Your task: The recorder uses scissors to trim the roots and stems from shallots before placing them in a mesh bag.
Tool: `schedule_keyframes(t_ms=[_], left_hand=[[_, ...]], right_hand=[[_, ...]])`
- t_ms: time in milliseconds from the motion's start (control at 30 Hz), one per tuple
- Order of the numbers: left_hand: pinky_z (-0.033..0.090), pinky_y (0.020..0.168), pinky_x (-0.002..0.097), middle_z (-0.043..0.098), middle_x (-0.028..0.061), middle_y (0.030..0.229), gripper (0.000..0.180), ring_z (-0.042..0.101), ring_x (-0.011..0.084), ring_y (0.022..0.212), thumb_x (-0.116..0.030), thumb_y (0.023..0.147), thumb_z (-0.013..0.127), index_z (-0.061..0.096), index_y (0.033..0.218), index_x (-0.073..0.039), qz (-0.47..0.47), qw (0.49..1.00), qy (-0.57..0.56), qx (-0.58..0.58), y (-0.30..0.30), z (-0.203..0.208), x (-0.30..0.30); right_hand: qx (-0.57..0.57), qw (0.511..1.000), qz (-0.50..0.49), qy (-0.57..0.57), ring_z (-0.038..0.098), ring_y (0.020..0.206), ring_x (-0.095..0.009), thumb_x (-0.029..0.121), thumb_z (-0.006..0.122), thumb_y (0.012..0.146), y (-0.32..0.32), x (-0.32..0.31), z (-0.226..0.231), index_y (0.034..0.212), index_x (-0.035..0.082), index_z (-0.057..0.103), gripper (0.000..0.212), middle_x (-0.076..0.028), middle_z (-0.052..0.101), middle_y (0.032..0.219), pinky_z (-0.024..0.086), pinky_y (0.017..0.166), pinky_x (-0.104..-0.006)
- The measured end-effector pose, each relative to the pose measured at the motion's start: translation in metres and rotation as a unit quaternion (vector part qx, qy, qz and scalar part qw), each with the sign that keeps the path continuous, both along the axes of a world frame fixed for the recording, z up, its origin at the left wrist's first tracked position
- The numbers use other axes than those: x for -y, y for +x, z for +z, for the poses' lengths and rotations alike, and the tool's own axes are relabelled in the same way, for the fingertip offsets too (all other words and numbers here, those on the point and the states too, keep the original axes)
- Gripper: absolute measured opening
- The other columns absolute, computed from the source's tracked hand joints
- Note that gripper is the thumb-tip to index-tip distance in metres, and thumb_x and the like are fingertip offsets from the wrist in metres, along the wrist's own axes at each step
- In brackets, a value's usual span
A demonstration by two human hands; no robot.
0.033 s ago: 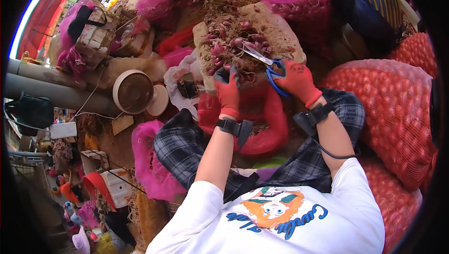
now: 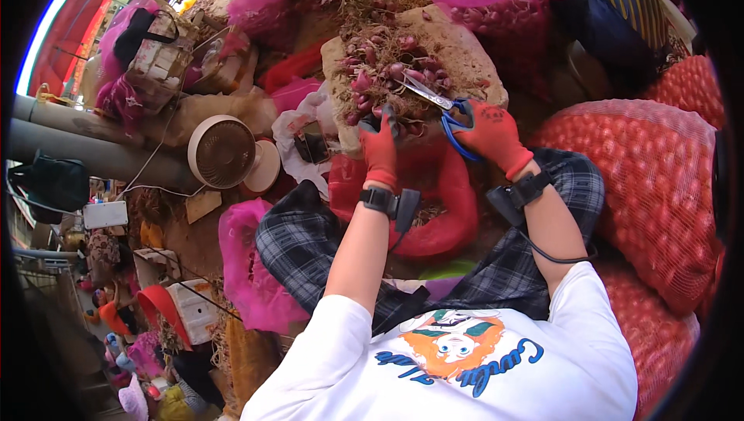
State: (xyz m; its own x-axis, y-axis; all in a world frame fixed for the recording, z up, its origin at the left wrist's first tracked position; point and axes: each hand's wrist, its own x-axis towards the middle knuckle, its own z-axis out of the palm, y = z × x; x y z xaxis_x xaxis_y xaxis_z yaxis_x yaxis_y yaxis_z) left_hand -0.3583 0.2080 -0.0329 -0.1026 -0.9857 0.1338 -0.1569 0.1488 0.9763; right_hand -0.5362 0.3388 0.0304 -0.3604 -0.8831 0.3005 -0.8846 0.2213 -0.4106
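A heap of shallots (image 2: 399,57) with dry roots and stalks lies on a dusty, pale block (image 2: 469,53) in front of me. My right hand (image 2: 492,138), in a red glove, grips blue-handled scissors (image 2: 428,96). Their blades are parted and point up and left over the shallots. At the near edge of the heap is my left hand (image 2: 379,150), gloved in red with dark fingertips. Its fingers are drawn together, and whatever they hold is hidden. A red mesh bag (image 2: 461,216) with a rolled rim sits between my knees, under the block's near side.
Full red net sacks (image 2: 632,181) are stacked at my right. A pink mesh bag of shallots (image 2: 504,14) stands beyond the block. To the left are a small round fan (image 2: 221,152), a white plastic bag (image 2: 298,138) and a pink net bag (image 2: 252,274).
My left hand has shifted slightly right and its wrist has turned a little. The right hand and scissors look the same.
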Motion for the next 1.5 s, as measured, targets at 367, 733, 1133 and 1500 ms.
schedule_keyframes(t_ms=[367,733,1133,1500], left_hand=[[0.047,0.056,0.0287,0.054,-0.0006,0.083,0.011,0.055,0.0132,0.068,-0.014,0.091,0.051,0.055,0.099,-0.009,-0.051,0.958,0.187,-0.214,0.02,-0.095,0.019],[0.049,0.057,0.0248,0.059,0.0008,0.076,0.016,0.057,0.0114,0.062,-0.008,0.087,0.056,0.057,0.102,-0.004,-0.07,0.961,0.185,-0.193,0.047,-0.072,0.035],[0.051,0.063,0.0282,0.064,0.0071,0.085,0.021,0.062,0.0152,0.071,-0.006,0.08,0.062,0.058,0.1,-0.001,-0.183,0.963,0.198,-0.014,0.068,-0.032,0.072],[0.041,0.056,0.0217,0.058,0.0001,0.08,0.023,0.052,0.0078,0.065,-0.027,0.092,0.056,0.059,0.1,-0.006,-0.215,0.909,0.328,-0.138,0.121,0.025,0.029]], right_hand=[[0.022,0.999,0.028,0.041,0.063,0.078,-0.032,0.054,0.058,0.075,0.01,0.005,0.007,0.094,0.003,0.059,0.054,-0.016,0.064,0.081,0.049,0.069,-0.0394],[0.137,0.981,0.102,0.089,0.063,0.082,-0.032,0.053,0.059,0.076,0.032,0.025,0.013,0.1,0.005,0.061,0.054,-0.016,0.065,0.087,0.049,0.074,-0.0398],[0.248,0.946,0.125,0.169,0.06,0.094,-0.032,0.061,0.059,0.073,0.041,0.07,-0.047,0.101,0.002,0.062,0.065,-0.02,0.063,0.097,0.045,0.082,-0.0378],[0.457,0.849,0.168,0.207,0.056,0.062,-0.018,0.056,0.059,0.078,0.039,0.064,-0.048,0.103,0.005,0.063,0.057,-0.005,0.058,0.075,0.043,0.057,-0.0283]])
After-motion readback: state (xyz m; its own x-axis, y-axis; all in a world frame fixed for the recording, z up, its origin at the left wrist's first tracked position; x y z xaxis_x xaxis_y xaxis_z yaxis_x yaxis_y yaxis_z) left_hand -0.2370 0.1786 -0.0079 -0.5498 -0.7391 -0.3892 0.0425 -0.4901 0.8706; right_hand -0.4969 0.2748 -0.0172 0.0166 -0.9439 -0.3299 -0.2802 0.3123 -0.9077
